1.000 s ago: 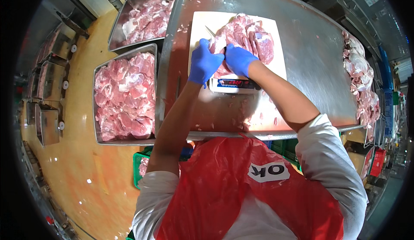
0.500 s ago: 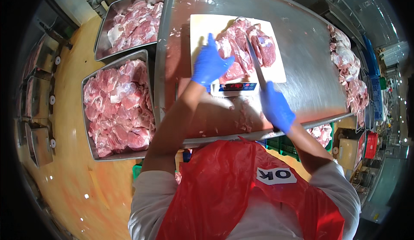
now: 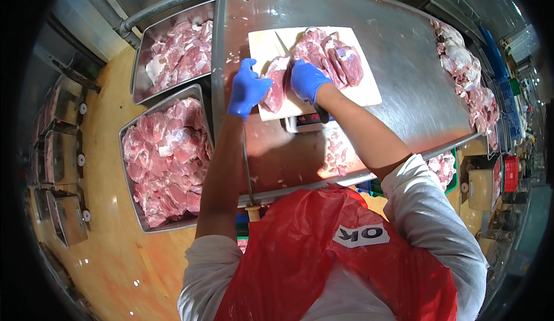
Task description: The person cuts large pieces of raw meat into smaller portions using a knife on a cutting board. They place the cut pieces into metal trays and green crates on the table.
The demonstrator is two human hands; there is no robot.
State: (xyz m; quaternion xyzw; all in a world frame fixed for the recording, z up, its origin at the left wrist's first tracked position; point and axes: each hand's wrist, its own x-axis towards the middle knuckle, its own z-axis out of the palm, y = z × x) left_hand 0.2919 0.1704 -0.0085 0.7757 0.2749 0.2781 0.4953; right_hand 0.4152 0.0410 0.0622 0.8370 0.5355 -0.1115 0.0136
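My right hand (image 3: 309,81), in a blue glove, is closed around a knife (image 3: 283,42). Its blade points up and left over the white cutting board (image 3: 372,89), and the dark handle end shows below the wrist. Left of that hand lies a separate piece of raw meat (image 3: 276,83). My left hand (image 3: 244,88), also gloved in blue, is at this piece's left side with thumb and forefinger apart, the thumb at the meat's edge. Larger raw meat pieces (image 3: 344,61) rest on the board to the right. Partly covered by my right arm, a digital scale (image 3: 300,126) shows below the board.
Two metal bins of raw meat (image 3: 167,159) (image 3: 182,50) stand left of the steel table (image 3: 404,50). More meat (image 3: 461,67) is piled along its right edge. A thin rod with a pale handle (image 3: 253,212) crosses the front edge. Meat scraps (image 3: 336,155) lie near the scale.
My right hand has swung left with the knife, its blade now pointing up-left. A meat piece now lies apart at the board's left. My left hand has shifted left.
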